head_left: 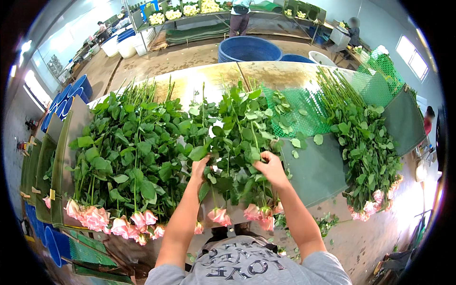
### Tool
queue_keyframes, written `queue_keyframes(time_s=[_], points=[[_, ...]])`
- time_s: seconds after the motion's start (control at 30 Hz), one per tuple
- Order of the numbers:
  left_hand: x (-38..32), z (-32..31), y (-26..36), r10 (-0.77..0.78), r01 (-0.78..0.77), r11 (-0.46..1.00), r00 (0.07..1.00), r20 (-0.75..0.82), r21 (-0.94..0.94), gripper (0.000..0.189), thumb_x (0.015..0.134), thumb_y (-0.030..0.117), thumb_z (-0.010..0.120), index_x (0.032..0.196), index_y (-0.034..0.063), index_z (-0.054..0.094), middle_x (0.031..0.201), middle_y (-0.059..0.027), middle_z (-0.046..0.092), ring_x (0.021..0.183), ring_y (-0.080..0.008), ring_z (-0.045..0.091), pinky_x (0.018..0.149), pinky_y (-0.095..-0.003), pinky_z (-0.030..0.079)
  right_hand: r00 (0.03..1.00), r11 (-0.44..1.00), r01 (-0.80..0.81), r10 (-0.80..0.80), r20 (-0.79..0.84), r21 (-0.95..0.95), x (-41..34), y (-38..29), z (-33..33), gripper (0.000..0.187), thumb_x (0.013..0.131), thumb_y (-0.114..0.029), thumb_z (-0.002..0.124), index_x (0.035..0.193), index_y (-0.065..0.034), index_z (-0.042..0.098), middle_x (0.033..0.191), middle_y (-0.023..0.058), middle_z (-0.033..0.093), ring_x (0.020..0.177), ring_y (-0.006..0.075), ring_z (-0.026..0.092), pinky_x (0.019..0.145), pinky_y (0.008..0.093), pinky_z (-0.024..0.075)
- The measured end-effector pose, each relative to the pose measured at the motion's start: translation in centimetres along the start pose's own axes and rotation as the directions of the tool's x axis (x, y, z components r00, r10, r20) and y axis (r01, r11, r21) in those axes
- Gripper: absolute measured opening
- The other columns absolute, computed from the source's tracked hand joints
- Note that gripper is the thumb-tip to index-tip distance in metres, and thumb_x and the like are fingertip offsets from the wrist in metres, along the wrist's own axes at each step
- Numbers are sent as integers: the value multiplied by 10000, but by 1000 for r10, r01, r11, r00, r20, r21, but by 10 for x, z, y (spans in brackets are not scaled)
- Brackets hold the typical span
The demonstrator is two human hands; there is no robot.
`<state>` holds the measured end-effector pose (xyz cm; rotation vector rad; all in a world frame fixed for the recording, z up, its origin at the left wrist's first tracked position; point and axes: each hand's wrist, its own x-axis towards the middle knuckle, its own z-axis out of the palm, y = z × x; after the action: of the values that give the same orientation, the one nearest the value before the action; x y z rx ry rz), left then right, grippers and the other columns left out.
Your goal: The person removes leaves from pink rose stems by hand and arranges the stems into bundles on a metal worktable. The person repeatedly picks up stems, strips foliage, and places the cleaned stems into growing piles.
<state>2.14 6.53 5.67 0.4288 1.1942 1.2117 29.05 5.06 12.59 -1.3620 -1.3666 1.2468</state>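
Long-stemmed pink roses lie on the table before me, blooms hanging over the near edge and stems pointing away. My left hand (pixel 200 167) reaches into the leaves of the middle roses (pixel 228 142); foliage hides its fingertips, so its grip is unclear. Thumb and forefinger of my right hand (pixel 272 169) pinch a rose stem (pixel 255 137) among the leaves. Below that hand hang several pink blooms (pixel 262 213), and a single bloom (pixel 219 216) hangs between my forearms. To the left spreads a larger heap of roses (pixel 131 149).
A rose bunch (pixel 367 142) lies at right, beside a dark green mat (pixel 313 171) and green plastic netting (pixel 299 107) with loose leaves. Upright boards (pixel 66 153) border the left end. Beyond the table stand a blue tub (pixel 249 50) and a person (pixel 239 17).
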Motion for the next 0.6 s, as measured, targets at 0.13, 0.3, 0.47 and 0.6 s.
queue_keyframes(time_s=[0.13,0.3,0.47,0.6], points=[[-22,-10,3,-35,30,998,993,-115,-49,163,858,150,615,1010,97,589,870,-16,584,624,-131,524,447,-283,429,1000,953,-12,4,27,302,16,-16,5,163,756,-101,679,876,-13,612,765,-30,567,697,63,486,646,222,396],[-39,-11,0,-85,75,994,989,-121,-84,172,856,195,643,1006,126,598,881,9,570,681,-116,503,498,-283,430,998,946,40,-54,35,322,23,-24,44,222,792,-118,669,964,4,598,887,19,615,781,79,523,712,233,422],[-45,-10,0,-54,68,997,963,-263,42,295,834,239,674,1069,78,599,923,-38,589,695,-158,524,540,-316,425,987,979,159,-159,-10,128,12,-8,98,226,793,-152,668,927,21,611,843,55,646,756,110,565,705,266,458],[-48,-9,1,129,-40,932,965,-227,361,239,866,147,560,1068,23,591,1012,-72,580,846,-200,512,757,-364,415,995,963,99,-103,0,-249,2,17,141,310,768,-252,657,960,-12,614,861,168,654,772,287,632,713,367,488]])
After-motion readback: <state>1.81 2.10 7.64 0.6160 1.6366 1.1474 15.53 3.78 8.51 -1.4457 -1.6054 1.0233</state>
